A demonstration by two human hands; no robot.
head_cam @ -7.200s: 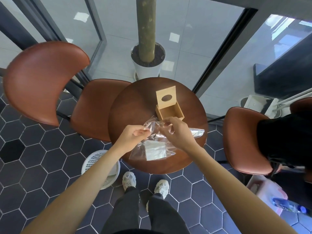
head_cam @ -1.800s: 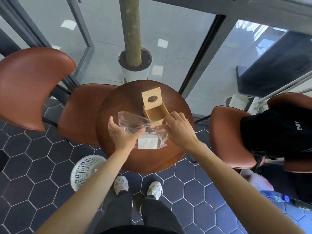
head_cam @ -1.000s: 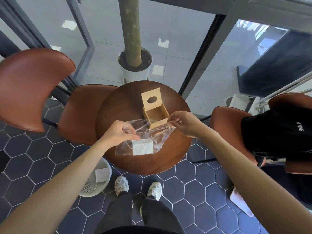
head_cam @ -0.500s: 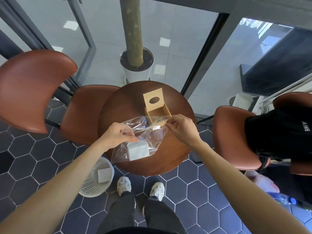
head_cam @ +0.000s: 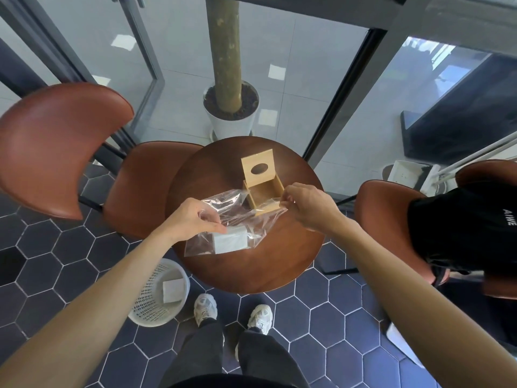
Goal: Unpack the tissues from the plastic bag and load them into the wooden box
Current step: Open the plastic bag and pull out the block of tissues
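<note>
Head view: your left hand (head_cam: pixel 195 221) and right hand (head_cam: pixel 307 204) each pinch the bag (head_cam: pixel 237 219) mouth, just before the open box (head_cam: pixel 263 191); tissues (head_cam: pixel 230 242) lie inside the bag.

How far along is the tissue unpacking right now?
Done: the light wooden box stands on the round brown table with its lid up, empty. In hand: the left hand and right hand each pinch the clear plastic bag, stretching it apart. Left: the white tissue pack is inside the bag; it must come out and go into the box.
</note>
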